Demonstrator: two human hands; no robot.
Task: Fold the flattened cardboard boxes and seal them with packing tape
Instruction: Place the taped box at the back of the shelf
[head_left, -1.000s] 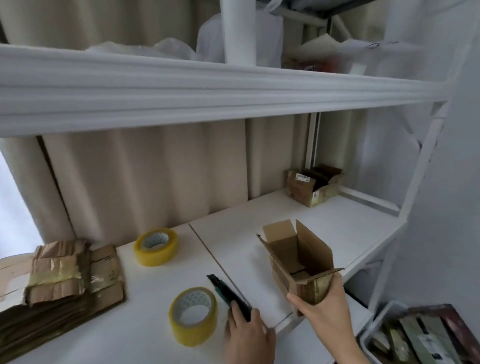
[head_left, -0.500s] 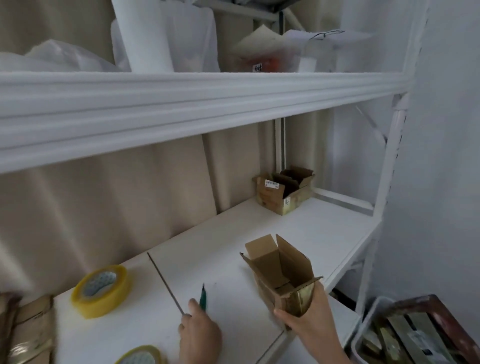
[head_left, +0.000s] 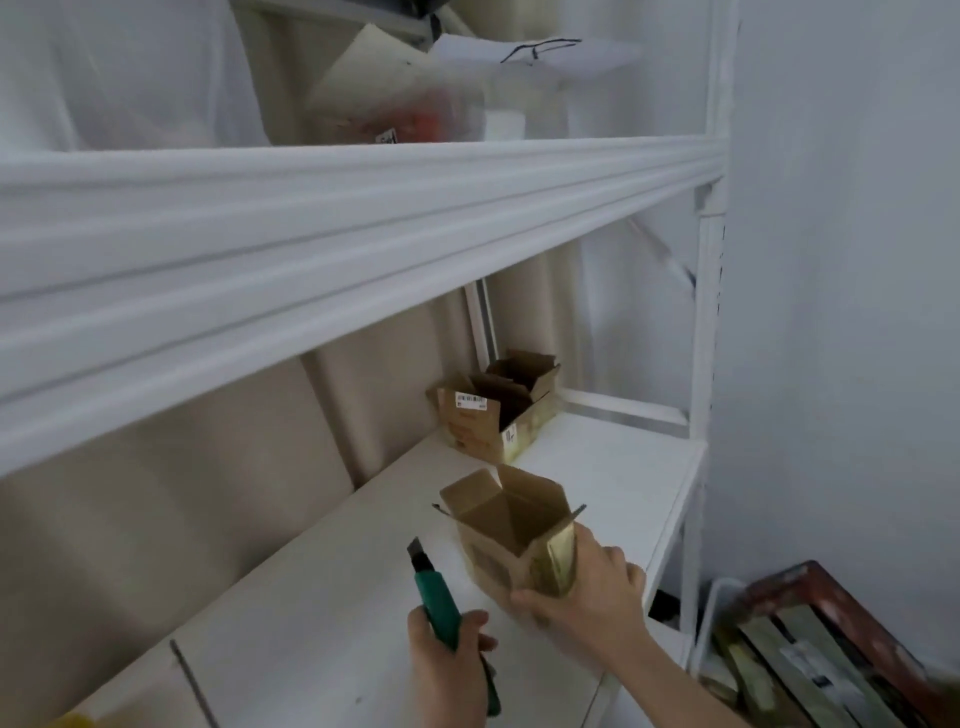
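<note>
Head-camera view, looking forward and down at a white shelf unit against a pale wall. Two hands work over the lower shelf (head_left: 597, 467), which serves as the work surface.

The right hand (head_left: 587, 597) grips a small open cardboard box (head_left: 511, 530) by its lower near corner, thumb in front and fingers curled behind. The box sits tilted just above or on the shelf; which one cannot be told. Its top flaps stand open and the inside looks empty. Shiny yellowish packing tape (head_left: 556, 564) covers the near corner under the palm, so the bottom seems already sealed. Holding it low and from the side keeps the open top free.

The left hand (head_left: 452, 670) is clamped around a green utility knife (head_left: 441, 603), just left of the box and not touching it. The dark tip points up and away from the body, likely a safe carrying hold after cutting tape.

Further back on the same shelf, near the rear post, stand two finished open boxes (head_left: 493, 410), one bearing a white label. That spot probably collects finished boxes, and the held box seems bound there.

An upper shelf (head_left: 363, 218) crosses the view, with blurred bags and papers on top. A crate of flat items (head_left: 810, 660) sits low on the right.
</note>
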